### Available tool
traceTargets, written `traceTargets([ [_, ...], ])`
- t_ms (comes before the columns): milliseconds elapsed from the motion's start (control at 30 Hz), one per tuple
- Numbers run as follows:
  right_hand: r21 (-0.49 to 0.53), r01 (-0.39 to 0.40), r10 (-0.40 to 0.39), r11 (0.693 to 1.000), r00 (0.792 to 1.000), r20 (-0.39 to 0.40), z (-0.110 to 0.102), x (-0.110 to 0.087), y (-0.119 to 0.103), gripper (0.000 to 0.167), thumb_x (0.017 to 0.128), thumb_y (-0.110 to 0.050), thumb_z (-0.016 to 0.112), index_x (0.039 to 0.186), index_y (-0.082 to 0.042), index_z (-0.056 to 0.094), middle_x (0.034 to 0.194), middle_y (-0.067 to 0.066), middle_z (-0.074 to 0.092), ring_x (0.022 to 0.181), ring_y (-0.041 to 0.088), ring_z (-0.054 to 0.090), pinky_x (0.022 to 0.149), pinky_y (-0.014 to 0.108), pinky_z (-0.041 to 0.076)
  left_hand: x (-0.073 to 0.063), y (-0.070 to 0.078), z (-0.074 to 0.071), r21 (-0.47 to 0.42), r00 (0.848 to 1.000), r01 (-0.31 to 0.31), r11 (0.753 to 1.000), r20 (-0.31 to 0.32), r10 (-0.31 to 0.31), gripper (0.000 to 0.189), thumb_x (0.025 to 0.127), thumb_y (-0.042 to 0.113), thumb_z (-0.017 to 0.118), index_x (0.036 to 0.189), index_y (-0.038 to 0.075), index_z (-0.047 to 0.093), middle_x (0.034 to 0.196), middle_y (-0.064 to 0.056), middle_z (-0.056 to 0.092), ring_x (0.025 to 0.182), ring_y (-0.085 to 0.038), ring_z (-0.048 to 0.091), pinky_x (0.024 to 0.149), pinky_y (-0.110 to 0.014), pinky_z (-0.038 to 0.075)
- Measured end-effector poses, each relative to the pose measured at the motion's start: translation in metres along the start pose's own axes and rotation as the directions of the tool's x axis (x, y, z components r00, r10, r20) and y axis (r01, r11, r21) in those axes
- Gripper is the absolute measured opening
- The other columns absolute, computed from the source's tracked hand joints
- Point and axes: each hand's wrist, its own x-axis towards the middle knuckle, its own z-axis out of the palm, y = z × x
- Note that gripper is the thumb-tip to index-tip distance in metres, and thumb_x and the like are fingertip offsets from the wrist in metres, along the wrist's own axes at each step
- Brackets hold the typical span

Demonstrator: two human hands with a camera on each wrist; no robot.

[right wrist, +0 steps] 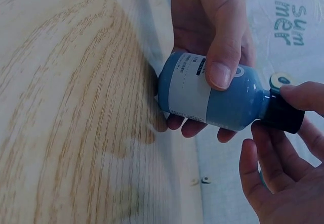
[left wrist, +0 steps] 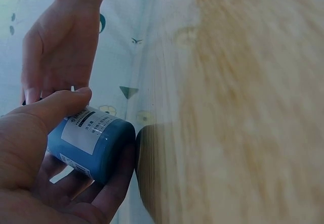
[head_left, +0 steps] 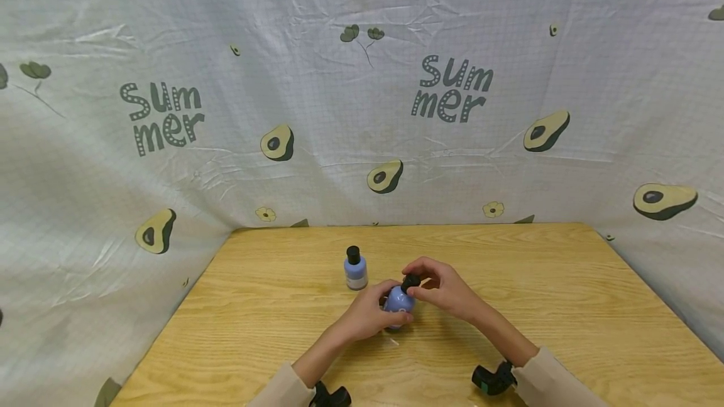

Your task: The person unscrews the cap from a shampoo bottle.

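My left hand (head_left: 364, 314) grips a small blue bottle (head_left: 400, 301) by its body, thumb on one side and fingers round the other. Tilted slightly to the right, the bottle carries a white printed label, seen well in the right wrist view. Its black cap (right wrist: 282, 114) is on the neck, pinched between the thumb and fingers of my right hand (head_left: 448, 289). The base of the bottle (left wrist: 117, 150) is close to the tabletop; whether it touches is hard to tell. Behind my left hand stands a second blue bottle (head_left: 356, 272) with a black cap, upright.
Both bottles are on or over a light wooden table (head_left: 271, 281). A white cloth (head_left: 317, 99) printed with avocados and lettering hangs behind and at the sides. Black wrist devices sit on both wrists, the right one (head_left: 492, 379) near the table's front.
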Motion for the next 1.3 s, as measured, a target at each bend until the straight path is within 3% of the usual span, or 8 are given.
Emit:
traceTargets([
  [233,-0.012,0.015,-0.015,1.0,1.0,0.02,-0.001,0.0001,-0.0023,0.03,0.098,-0.007,0.068,0.128,-0.003,0.064,0.119,0.019,0.067,0.103,0.009,0.063,0.086,0.026,0.056,0.0003,-0.0004,0.0,0.012,1.0,0.001,1.0,-0.002,-0.001,0.05,0.091,0.028,0.079,0.137,0.015,0.063,0.121,-0.005,0.069,0.101,-0.014,0.065,0.081,-0.028,0.054],
  [500,-0.034,-0.034,0.033,0.999,0.999,-0.019,-0.0018,-0.0001,-0.0018,0.03,0.097,-0.016,0.073,0.124,-0.006,0.066,0.114,0.014,0.069,0.1,0.008,0.064,0.084,0.027,0.056,0.0002,0.0008,0.0007,0.023,1.0,0.003,1.0,-0.012,-0.003,0.05,0.09,0.029,0.08,0.136,0.016,0.063,0.122,-0.005,0.069,0.103,-0.015,0.065,0.082,-0.03,0.055],
  [867,-0.035,0.023,-0.022,0.999,1.0,0.022,-0.0025,0.0,-0.0035,0.031,0.098,-0.008,0.069,0.128,-0.002,0.065,0.118,0.017,0.068,0.102,0.007,0.063,0.086,0.027,0.056,0.0009,0.0001,0.0007,0.013,1.0,0.009,1.0,-0.008,-0.009,0.051,0.091,0.028,0.08,0.137,0.014,0.062,0.121,-0.006,0.069,0.101,-0.014,0.066,0.08,-0.028,0.054],
  [1100,-0.035,-0.012,0.012,0.999,1.0,-0.001,-0.0021,0.0005,0.0004,0.031,0.097,-0.015,0.072,0.126,-0.006,0.066,0.116,0.015,0.068,0.102,0.011,0.064,0.084,0.027,0.056,0.0008,-0.0002,0.0004,0.009,1.0,0.003,1.0,-0.007,-0.003,0.049,0.092,0.028,0.079,0.136,0.016,0.063,0.122,-0.006,0.069,0.102,-0.014,0.066,0.081,-0.029,0.055],
  [1300,-0.026,0.003,-0.003,1.0,1.0,-0.005,-0.0022,0.0,0.0018,0.029,0.098,-0.01,0.071,0.126,-0.004,0.066,0.115,0.016,0.068,0.1,0.008,0.063,0.083,0.026,0.057,0.0004,0.0002,0.0004,0.008,1.0,0.001,1.0,-0.007,-0.001,0.05,0.091,0.028,0.08,0.136,0.015,0.063,0.123,-0.006,0.069,0.103,-0.015,0.066,0.082,-0.029,0.055],
])
